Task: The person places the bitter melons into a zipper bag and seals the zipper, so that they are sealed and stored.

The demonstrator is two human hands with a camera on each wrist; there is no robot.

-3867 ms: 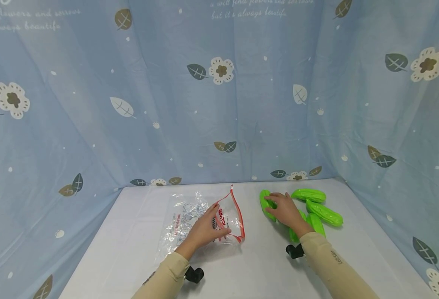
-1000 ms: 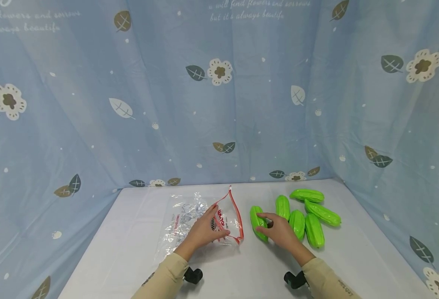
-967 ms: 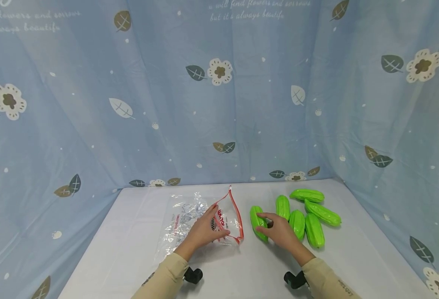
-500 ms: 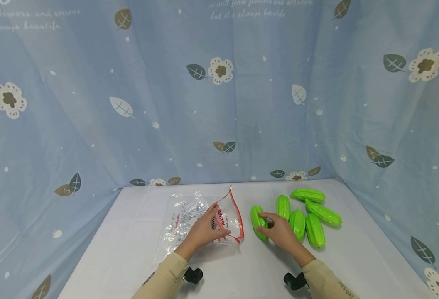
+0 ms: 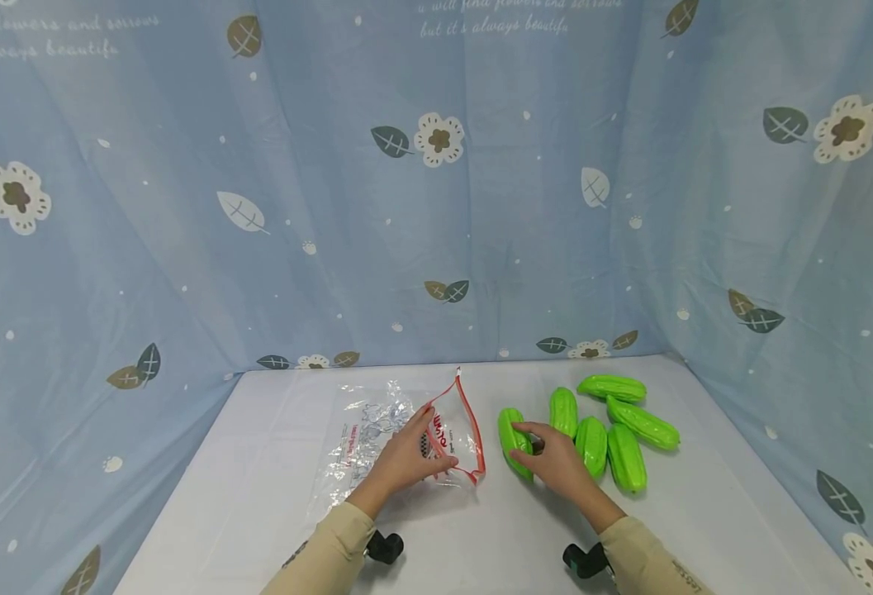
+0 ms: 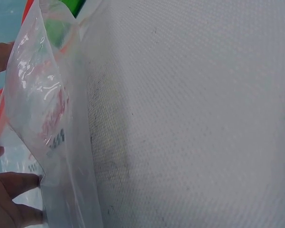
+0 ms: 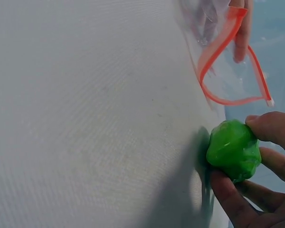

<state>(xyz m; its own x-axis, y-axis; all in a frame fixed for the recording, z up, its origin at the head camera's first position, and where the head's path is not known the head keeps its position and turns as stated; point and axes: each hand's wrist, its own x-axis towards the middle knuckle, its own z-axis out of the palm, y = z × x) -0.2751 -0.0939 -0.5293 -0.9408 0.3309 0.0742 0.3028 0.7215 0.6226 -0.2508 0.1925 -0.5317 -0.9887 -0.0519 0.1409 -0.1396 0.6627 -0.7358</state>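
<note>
My right hand (image 5: 555,463) pinches a glossy green, ridged, cucumber-shaped toy vegetable (image 5: 510,438) between thumb and fingers. In the right wrist view its bumpy end (image 7: 233,149) faces the camera. I cannot tell whether it touches the table. Just left of it lies a clear plastic zip bag (image 5: 362,438) with red edging and red print. Its mouth gapes toward the right hand. My left hand (image 5: 406,456) is at that mouth with thumb and fingers spread apart, touching the bag's film and lip. The left wrist view shows fingertips (image 6: 33,213) against the crinkled film.
Several more green toy vegetables (image 5: 625,459) lie to the right of and behind the right hand. A white cloth-covered table (image 5: 481,545) ends at a blue printed curtain (image 5: 436,207). Black camera mounts (image 5: 386,547) hang below both wrists.
Since the oldest frame, my right hand has drawn the gripped toy vegetable left and toward me, nearer the bag. Over the last second both hands have stayed still.
</note>
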